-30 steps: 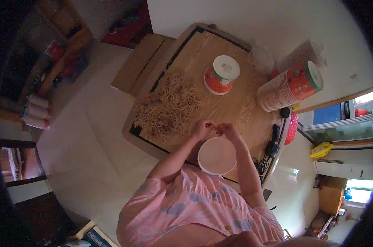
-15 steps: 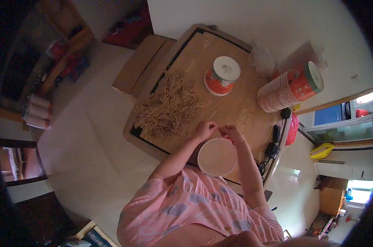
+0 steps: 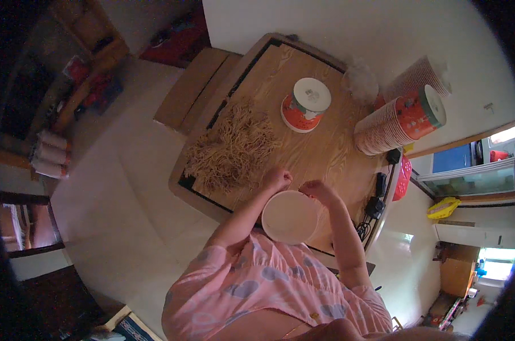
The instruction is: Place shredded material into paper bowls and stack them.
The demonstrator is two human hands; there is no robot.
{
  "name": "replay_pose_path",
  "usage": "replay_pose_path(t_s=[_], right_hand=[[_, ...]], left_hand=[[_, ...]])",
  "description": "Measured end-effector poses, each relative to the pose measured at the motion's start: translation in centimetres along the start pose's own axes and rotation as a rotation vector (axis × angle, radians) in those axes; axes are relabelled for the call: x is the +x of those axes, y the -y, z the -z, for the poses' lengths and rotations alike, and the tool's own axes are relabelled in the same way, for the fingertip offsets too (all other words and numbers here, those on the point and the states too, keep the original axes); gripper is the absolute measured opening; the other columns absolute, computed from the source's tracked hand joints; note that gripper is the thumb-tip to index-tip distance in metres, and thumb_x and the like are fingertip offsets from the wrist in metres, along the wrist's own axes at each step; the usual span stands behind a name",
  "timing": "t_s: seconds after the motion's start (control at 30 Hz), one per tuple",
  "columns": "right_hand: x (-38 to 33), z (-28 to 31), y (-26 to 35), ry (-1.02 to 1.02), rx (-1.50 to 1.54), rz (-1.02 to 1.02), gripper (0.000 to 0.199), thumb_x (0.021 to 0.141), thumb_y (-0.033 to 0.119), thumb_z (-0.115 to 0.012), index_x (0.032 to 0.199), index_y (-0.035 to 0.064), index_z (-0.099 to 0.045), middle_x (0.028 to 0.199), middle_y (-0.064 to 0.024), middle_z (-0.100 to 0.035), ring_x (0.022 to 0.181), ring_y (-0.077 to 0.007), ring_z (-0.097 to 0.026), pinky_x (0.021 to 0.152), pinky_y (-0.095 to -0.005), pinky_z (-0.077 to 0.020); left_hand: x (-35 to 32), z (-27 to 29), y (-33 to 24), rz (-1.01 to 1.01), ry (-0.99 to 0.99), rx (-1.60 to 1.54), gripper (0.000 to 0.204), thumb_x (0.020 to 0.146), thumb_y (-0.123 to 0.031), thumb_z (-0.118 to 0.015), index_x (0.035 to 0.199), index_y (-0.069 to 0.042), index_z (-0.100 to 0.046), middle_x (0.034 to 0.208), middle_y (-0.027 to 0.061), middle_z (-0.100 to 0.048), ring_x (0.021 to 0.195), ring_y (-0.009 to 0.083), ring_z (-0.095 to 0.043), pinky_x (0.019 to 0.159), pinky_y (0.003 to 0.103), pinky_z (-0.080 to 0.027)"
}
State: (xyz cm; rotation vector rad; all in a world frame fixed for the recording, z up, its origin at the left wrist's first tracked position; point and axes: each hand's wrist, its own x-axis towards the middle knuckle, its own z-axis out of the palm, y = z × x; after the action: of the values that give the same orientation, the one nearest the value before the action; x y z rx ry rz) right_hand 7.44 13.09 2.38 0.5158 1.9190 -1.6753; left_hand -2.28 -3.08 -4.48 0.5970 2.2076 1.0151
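Note:
A round paper cup with a pale inside sits at the near edge of the wooden table, right in front of me. My left hand is curled at the cup's far left rim, next to a pile of dry tan noodles. What its fingers hold is too small to see. My right hand rests on the far right rim and grips the cup. Both forearms come up from my pink patterned shirt.
A red and white cup stands upside down at mid table. A long stack of similar cups lies at the right, with a crumpled clear bag behind. Black cables and a plug hang at the table's right edge. A cardboard box lies on the floor to the left.
My hands were close together over the cup's far rim. They have moved slightly apart, and the cup sits a little nearer to me.

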Motion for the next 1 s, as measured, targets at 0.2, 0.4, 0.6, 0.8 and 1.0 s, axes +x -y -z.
replay_pose_path(t_s=[0.2,0.4,0.6,0.8,1.0], right_hand=[[-1.4,0.6,1.7,-0.064,0.127,0.201,0.016,0.077,0.021,-0.059,0.076,0.0045,-0.062,0.066,0.0033,-0.054,0.061,-0.0058,-0.047,0.057,-0.0202,-0.0383],[-4.0,-0.9,6.1,-0.073,-0.017,0.166,0.019,0.079,0.019,-0.059,0.081,0.0001,-0.061,0.068,0.0,-0.058,0.063,-0.0079,-0.05,0.056,-0.0248,-0.0425],[-3.7,-0.8,4.2,0.001,-0.121,0.109,0.02,0.078,0.021,-0.059,0.078,0.0016,-0.061,0.067,0.0004,-0.057,0.062,-0.0068,-0.048,0.055,-0.0238,-0.0413],[-3.9,-0.7,3.6,0.004,-0.08,0.143,0.013,0.079,0.014,-0.057,0.077,0.0011,-0.06,0.067,0.0016,-0.055,0.063,-0.0058,-0.048,0.058,-0.0211,-0.0394],[-3.9,-1.2,3.7,0.027,0.098,0.156,0.021,0.083,0.019,-0.051,0.079,0.0012,-0.061,0.068,0.0008,-0.056,0.062,-0.0073,-0.051,0.058,-0.0217,-0.0411]], left_hand=[[-2.5,1.8,-4.4,-0.285,0.06,-0.26,0.038,0.063,-0.004,-0.066,0.099,-0.012,-0.058,0.087,0.0119,-0.059,0.077,0.0224,-0.058,0.067,0.033,-0.046],[-3.8,1.9,-4.2,-0.505,-0.058,-0.509,0.028,0.066,-0.004,-0.064,0.094,-0.006,-0.06,0.086,0.0102,-0.06,0.073,0.0177,-0.057,0.066,0.029,-0.047],[-5.8,3.3,-4.0,-0.437,0.045,-0.48,0.015,0.069,-0.012,-0.067,0.08,-0.003,-0.062,0.072,0.0069,-0.062,0.062,0.012,-0.056,0.059,0.026,-0.046],[-6.4,4.7,-4.8,-0.459,0.053,-0.404,0.015,0.074,-0.017,-0.064,0.078,-0.003,-0.062,0.07,0.0056,-0.062,0.063,0.009,-0.056,0.058,0.024,-0.045],[-5.9,3.4,-4.4,-0.332,0.032,-0.479,0.011,0.078,-0.012,-0.058,0.081,-0.002,-0.059,0.072,0.0062,-0.061,0.065,0.0111,-0.057,0.061,0.026,-0.046]])
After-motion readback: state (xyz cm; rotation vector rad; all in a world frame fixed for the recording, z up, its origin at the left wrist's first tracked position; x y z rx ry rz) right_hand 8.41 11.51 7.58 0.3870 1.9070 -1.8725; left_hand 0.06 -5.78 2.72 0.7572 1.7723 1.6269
